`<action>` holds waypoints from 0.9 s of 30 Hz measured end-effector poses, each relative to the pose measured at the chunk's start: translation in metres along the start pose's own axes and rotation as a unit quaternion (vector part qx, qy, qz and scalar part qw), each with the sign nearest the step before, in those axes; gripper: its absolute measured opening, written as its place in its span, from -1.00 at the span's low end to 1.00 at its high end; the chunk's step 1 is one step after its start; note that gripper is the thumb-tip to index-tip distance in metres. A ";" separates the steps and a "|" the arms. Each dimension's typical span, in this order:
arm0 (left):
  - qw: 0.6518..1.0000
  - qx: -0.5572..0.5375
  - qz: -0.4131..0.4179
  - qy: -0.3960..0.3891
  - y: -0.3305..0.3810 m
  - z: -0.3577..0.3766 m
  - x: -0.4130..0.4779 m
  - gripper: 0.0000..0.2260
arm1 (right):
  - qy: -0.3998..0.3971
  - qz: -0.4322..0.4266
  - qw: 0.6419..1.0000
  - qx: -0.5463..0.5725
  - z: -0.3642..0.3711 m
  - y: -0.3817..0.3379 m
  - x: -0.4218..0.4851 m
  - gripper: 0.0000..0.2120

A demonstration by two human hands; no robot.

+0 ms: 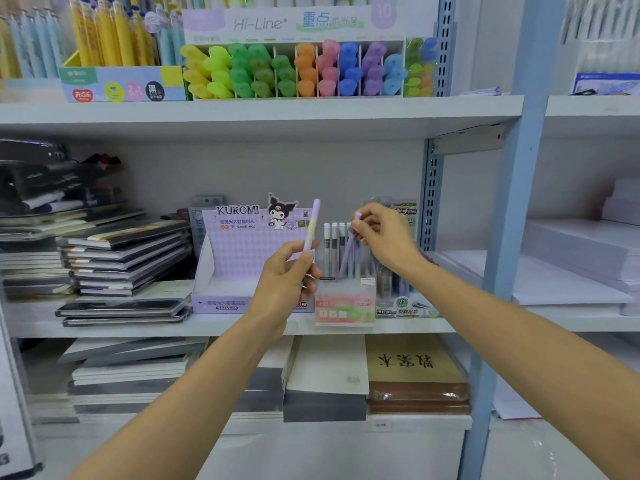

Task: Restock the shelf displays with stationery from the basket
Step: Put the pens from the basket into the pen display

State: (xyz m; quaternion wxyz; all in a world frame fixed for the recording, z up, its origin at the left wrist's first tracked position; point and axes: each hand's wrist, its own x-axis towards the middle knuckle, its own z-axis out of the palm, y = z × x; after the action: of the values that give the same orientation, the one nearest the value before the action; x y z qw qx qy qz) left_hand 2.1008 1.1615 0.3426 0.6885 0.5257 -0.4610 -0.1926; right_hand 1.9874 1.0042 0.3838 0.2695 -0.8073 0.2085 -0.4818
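Pastel pen (311, 225) — upright — in left hand (287, 278); right hand (384, 237) pinches lilac pen (348, 254).

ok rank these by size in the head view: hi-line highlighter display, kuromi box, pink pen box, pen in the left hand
1. Hi-Line highlighter display
2. Kuromi box
3. pink pen box
4. pen in the left hand, slimmest though nearest the camera

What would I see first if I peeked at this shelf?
Probably the rainbow row of chunky plastic highlighters on the top shelf, running from yellow through green, orange, pink, blue and purple. On the middle shelf, the left hand holds a pastel purple-and-yellow pen upright. The right hand pinches a tilted lilac pen above a small pink-and-green pen box, beside the checked purple Kuromi cardboard display.
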 end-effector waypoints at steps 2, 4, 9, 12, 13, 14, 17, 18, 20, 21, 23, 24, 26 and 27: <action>1.000 -0.005 -0.009 0.002 -0.004 -0.001 0.002 -0.83 | -0.012 -0.002 1.000 -0.010 0.002 0.002 0.002 -0.87; 1.000 -0.007 -0.013 0.004 -0.008 -0.001 0.003 -0.85 | -0.028 -0.012 0.999 -0.021 0.001 0.003 0.005 -0.87; 1.000 -0.001 -0.015 -0.007 -0.014 -0.002 0.006 -0.85 | -0.062 -0.031 0.997 -0.039 0.001 0.004 0.009 -0.87; 1.000 -0.003 -0.016 -0.010 -0.014 -0.001 0.006 -0.86 | -0.052 -0.047 0.997 -0.044 0.007 0.006 0.007 -0.82; 1.000 -0.003 -0.017 -0.010 -0.014 -0.001 0.005 -0.86 | -0.039 -0.058 0.996 -0.050 0.010 0.006 0.007 -0.85; 1.000 -0.003 -0.017 -0.010 -0.014 -0.002 0.005 -0.86 | -0.024 -0.071 0.996 -0.057 0.012 0.007 0.007 -0.90; 1.000 -0.004 -0.015 -0.016 -0.013 -0.003 0.005 -0.86 | 0.001 -0.081 0.989 -0.122 0.014 0.012 0.009 -0.93; 1.000 -0.002 -0.013 -0.018 -0.013 -0.003 0.005 -0.86 | -0.004 -0.073 0.985 -0.153 0.015 0.014 0.010 -0.89; 1.000 0.000 -0.010 -0.019 -0.012 -0.003 0.004 -0.85 | -0.023 -0.059 0.981 -0.183 0.013 0.015 0.008 -0.80; 1.000 0.000 -0.007 -0.017 -0.012 -0.003 0.003 -0.84 | -0.027 -0.058 0.981 -0.181 0.011 0.014 0.007 -0.77; 1.000 0.003 -0.002 -0.012 -0.011 -0.003 0.003 -0.85 | -0.019 -0.064 0.991 -0.113 0.006 0.007 0.001 -0.71; 1.000 0.007 -0.001 -0.010 -0.010 -0.003 0.003 -0.85 | -0.018 -0.063 0.997 -0.046 0.004 0.002 -0.001 -0.69; 1.000 0.017 0.002 -0.009 -0.009 -0.002 0.002 -0.84 | -0.042 -0.049 0.992 0.107 -0.002 -0.010 -0.005 -0.69; 1.000 0.022 0.005 -0.010 -0.008 -0.002 0.002 -0.84 | -0.062 -0.046 0.984 0.158 -0.005 -0.014 -0.006 -0.72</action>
State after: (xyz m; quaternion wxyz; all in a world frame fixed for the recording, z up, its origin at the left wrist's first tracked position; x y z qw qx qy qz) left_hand 2.1047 1.1580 0.3364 0.6731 0.5363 -0.4747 -0.1842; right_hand 1.9816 1.0170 0.3906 0.3835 -0.7918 0.0750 -0.4694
